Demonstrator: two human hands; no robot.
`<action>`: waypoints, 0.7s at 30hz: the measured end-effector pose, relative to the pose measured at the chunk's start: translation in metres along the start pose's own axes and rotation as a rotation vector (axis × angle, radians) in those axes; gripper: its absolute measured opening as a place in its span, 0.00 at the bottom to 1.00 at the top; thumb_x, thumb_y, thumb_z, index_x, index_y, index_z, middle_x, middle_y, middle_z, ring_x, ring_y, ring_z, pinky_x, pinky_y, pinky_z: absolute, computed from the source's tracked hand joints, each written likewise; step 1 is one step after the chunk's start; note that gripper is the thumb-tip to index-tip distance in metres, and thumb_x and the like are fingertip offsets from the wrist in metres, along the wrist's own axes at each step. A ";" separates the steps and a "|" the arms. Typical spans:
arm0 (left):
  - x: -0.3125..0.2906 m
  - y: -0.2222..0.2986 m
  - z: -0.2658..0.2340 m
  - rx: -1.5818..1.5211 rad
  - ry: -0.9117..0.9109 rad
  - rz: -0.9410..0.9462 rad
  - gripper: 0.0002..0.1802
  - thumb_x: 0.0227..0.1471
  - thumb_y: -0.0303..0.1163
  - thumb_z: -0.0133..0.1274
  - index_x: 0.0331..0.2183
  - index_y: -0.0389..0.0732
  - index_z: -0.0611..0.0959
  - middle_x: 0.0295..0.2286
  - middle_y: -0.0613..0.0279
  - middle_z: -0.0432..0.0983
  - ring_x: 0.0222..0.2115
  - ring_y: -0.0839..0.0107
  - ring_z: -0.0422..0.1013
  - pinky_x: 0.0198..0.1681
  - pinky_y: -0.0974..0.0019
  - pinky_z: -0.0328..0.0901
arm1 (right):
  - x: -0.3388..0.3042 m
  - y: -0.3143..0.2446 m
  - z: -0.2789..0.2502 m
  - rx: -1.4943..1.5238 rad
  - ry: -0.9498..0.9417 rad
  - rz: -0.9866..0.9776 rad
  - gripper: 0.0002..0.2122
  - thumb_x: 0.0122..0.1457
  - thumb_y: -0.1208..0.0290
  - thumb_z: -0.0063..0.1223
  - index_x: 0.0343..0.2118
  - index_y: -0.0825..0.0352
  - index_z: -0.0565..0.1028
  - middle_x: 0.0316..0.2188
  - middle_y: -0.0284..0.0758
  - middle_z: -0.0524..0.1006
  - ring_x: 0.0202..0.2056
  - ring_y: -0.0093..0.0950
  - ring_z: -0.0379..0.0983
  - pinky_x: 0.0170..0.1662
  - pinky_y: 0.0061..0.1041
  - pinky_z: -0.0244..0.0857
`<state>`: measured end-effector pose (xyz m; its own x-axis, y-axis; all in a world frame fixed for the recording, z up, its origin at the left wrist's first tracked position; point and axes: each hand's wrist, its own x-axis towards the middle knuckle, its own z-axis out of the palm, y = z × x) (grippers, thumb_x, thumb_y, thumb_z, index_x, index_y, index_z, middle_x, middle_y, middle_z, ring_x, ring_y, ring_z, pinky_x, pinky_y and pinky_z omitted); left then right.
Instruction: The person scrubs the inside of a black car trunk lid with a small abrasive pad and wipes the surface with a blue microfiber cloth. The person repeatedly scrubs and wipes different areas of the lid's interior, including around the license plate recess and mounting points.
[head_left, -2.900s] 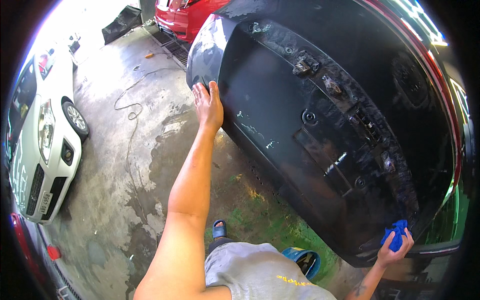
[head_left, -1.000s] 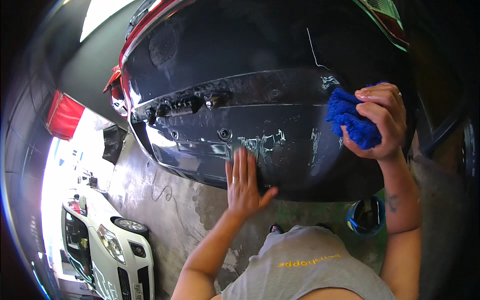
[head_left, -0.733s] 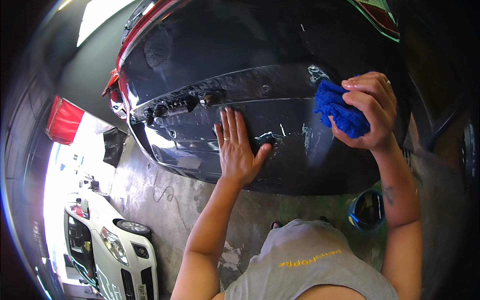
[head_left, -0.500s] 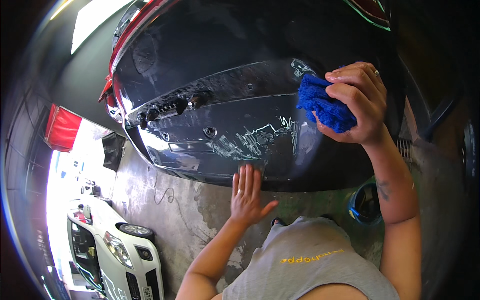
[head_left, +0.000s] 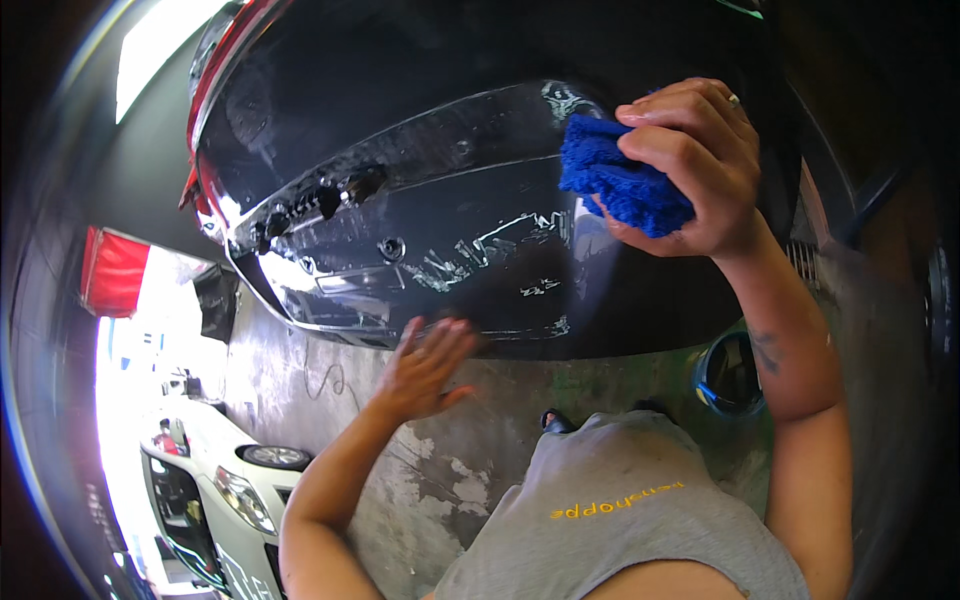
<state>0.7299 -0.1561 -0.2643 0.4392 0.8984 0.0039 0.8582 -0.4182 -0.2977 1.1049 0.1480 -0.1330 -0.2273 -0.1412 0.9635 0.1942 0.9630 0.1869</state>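
Note:
A dark car tailgate fills the upper middle, glossy and wet-looking, with whitish streaks across its lower part. My left hand lies flat at the panel's lower edge, fingers stretched and slightly smeared by motion. Whether anything thin is under its fingertips is hidden. At the right, my right hand grips a bunched blue microfibre cloth just over the panel's right side. I cannot tell whether the cloth touches the surface.
A dark bucket with a blue rim stands on the concrete floor at the right. A white car is parked at the lower left, near a bright opening with a red sheet. A thin cord lies on the floor.
My left hand has moved left along the panel's lower edge. Fewer whitish streaks show on the lower panel. The view has shifted, and the right hand still holds the cloth.

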 end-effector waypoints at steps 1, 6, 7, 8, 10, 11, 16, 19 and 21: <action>-0.014 -0.010 -0.012 -0.017 0.030 -0.017 0.50 0.63 0.66 0.57 0.74 0.43 0.69 0.75 0.53 0.58 0.79 0.56 0.46 0.79 0.34 0.38 | 0.002 -0.002 0.003 0.010 0.002 -0.002 0.20 0.46 0.50 0.76 0.36 0.58 0.81 0.37 0.32 0.84 0.38 0.33 0.83 0.46 0.34 0.72; 0.106 0.059 -0.027 -0.079 0.093 -0.005 0.54 0.63 0.68 0.54 0.73 0.34 0.67 0.76 0.45 0.55 0.78 0.50 0.48 0.79 0.30 0.33 | -0.002 -0.004 0.009 -0.010 0.014 0.004 0.21 0.46 0.49 0.75 0.36 0.58 0.81 0.37 0.31 0.84 0.39 0.32 0.84 0.45 0.34 0.72; 0.131 0.080 -0.037 -0.160 0.146 -0.048 0.55 0.63 0.69 0.53 0.73 0.34 0.67 0.76 0.45 0.55 0.78 0.50 0.48 0.78 0.29 0.33 | 0.000 -0.004 0.006 -0.013 0.009 -0.001 0.20 0.47 0.50 0.75 0.36 0.57 0.81 0.37 0.31 0.84 0.39 0.31 0.84 0.45 0.35 0.72; 0.145 0.090 -0.040 -0.243 0.199 -0.095 0.55 0.64 0.69 0.52 0.73 0.34 0.67 0.76 0.45 0.55 0.78 0.50 0.48 0.78 0.29 0.33 | 0.000 -0.002 0.004 -0.011 0.004 -0.008 0.20 0.47 0.50 0.75 0.36 0.57 0.81 0.36 0.30 0.84 0.39 0.31 0.84 0.45 0.35 0.72; 0.112 0.083 -0.025 -0.124 0.110 -0.085 0.57 0.63 0.71 0.51 0.73 0.33 0.66 0.76 0.43 0.54 0.78 0.49 0.47 0.78 0.28 0.32 | -0.001 -0.001 0.002 -0.030 -0.005 0.000 0.20 0.46 0.51 0.76 0.37 0.57 0.82 0.37 0.30 0.84 0.38 0.31 0.83 0.44 0.35 0.72; 0.082 0.077 -0.015 -0.053 0.063 -0.094 0.58 0.63 0.72 0.50 0.73 0.33 0.66 0.76 0.43 0.54 0.78 0.48 0.46 0.78 0.27 0.32 | 0.001 -0.001 0.001 -0.028 0.003 -0.001 0.20 0.45 0.52 0.77 0.37 0.57 0.82 0.37 0.30 0.84 0.38 0.31 0.83 0.44 0.35 0.72; 0.127 0.075 -0.030 -0.227 0.114 -0.082 0.61 0.64 0.73 0.47 0.75 0.29 0.59 0.76 0.36 0.50 0.79 0.43 0.41 0.78 0.29 0.32 | 0.020 0.015 0.001 -0.110 -0.098 0.076 0.23 0.42 0.53 0.79 0.39 0.57 0.81 0.34 0.32 0.83 0.35 0.34 0.84 0.42 0.36 0.74; 0.231 0.087 -0.078 -0.414 0.529 -0.213 0.63 0.67 0.71 0.42 0.75 0.23 0.50 0.75 0.27 0.44 0.78 0.34 0.39 0.78 0.32 0.32 | 0.056 0.039 0.012 -0.161 -0.155 0.063 0.18 0.47 0.65 0.76 0.37 0.64 0.79 0.33 0.37 0.81 0.36 0.40 0.82 0.43 0.38 0.75; 0.237 0.091 -0.087 -0.491 0.537 -0.289 0.63 0.66 0.72 0.42 0.75 0.24 0.51 0.76 0.29 0.45 0.78 0.36 0.39 0.78 0.32 0.31 | 0.086 0.032 -0.004 -0.293 -0.479 0.403 0.15 0.54 0.59 0.73 0.37 0.62 0.80 0.44 0.43 0.84 0.47 0.40 0.83 0.50 0.44 0.77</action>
<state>0.9356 0.0068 -0.2075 0.1411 0.8453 0.5154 0.9224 -0.3013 0.2416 1.0954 0.1655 -0.0431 -0.4664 0.3967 0.7906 0.5868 0.8076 -0.0590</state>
